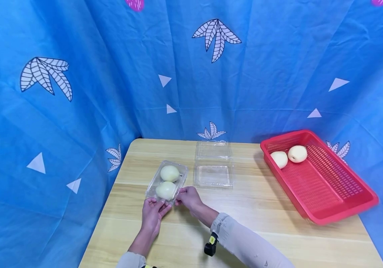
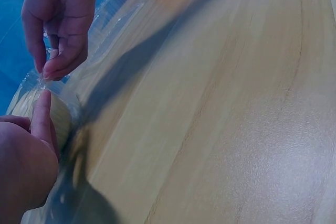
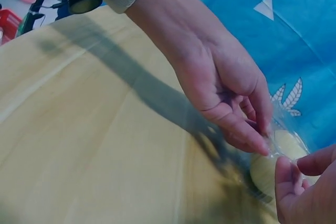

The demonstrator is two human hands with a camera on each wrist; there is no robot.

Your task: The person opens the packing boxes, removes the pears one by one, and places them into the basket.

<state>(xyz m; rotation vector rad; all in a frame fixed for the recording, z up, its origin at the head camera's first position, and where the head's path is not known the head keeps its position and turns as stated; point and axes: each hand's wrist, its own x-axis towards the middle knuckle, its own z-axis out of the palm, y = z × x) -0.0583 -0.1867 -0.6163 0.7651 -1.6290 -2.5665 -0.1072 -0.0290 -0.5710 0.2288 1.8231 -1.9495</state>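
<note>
Left hand (image 1: 151, 216), right hand (image 1: 190, 198) — fingers (image 3: 244, 136) pinching clear box (image 1: 155, 181) at near edge — 2 pale rounded items (image 1: 169, 173) inside.

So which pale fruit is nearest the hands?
The front one in the clear plastic container; its neighbour sits behind, the other two in the red basket.

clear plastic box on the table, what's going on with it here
A person's left hand and right hand pinch the clear plastic box at its near end. It holds two pale, rounded items; its lid appears folded over them. Another clear container lies open beside it, and a red basket holds two more.
</note>
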